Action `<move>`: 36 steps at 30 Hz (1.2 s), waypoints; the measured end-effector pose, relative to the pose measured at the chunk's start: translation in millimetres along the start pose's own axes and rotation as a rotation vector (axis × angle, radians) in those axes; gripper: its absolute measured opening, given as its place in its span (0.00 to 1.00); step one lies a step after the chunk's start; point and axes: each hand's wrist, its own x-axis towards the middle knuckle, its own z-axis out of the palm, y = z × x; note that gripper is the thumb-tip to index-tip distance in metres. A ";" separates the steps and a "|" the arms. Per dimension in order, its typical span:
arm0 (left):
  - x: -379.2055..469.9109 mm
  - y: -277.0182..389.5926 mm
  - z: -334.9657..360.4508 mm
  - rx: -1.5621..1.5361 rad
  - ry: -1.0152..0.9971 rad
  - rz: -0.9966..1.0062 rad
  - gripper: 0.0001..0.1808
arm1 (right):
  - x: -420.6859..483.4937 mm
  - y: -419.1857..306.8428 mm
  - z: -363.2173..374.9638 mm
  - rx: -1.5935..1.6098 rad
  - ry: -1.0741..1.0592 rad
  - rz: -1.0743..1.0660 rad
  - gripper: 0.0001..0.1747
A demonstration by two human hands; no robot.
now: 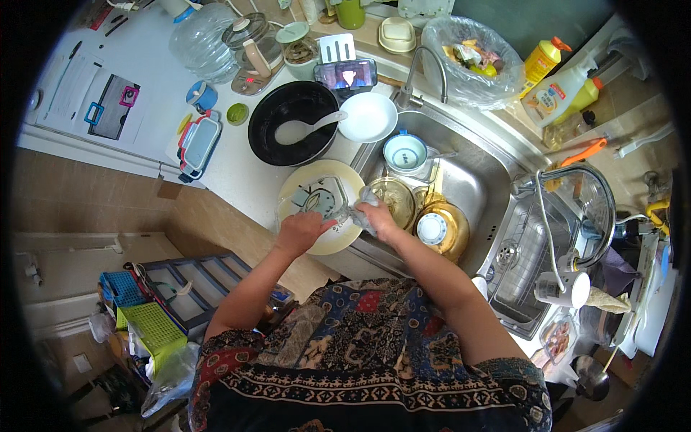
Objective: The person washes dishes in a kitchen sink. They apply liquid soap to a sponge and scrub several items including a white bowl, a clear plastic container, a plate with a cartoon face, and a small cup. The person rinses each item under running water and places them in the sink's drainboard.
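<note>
Over a pale yellow-rimmed plate (294, 181), my left hand (303, 233) grips the near edge of a clear container (341, 189). Part of its outline is hard to make out against the plate. My right hand (379, 217) is closed around a crumpled greyish cloth or plastic film (363, 208), just right of the container, by the sink's left edge. Past my right hand, in the sink basin (480, 189), lie a glass lid (402, 197), an amber glass pot (456, 237) with a small white-and-blue dish (432, 229), and a light-blue enamel mug (406, 153).
A black pan (264, 127) holding a white ladle (291, 132) and a white bowl (368, 117) stand beyond the plate. A propped phone (346, 74) is behind them. The faucet (444, 75) arches near a bag-lined waste bowl (467, 89). Bottles (561, 92) line the right ledge.
</note>
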 end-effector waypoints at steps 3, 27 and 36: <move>-9.2 1.5 8.1 0.020 -0.026 0.003 0.20 | -0.8 2.2 11.7 -0.061 0.045 -0.067 0.15; -1.3 6.8 10.4 -0.320 -0.102 -0.330 0.20 | 75.0 -119.2 -9.0 0.024 0.474 -0.156 0.39; 58.8 35.3 13.7 -0.566 0.112 -0.446 0.26 | 105.7 -91.3 -71.5 0.088 0.342 -0.147 0.25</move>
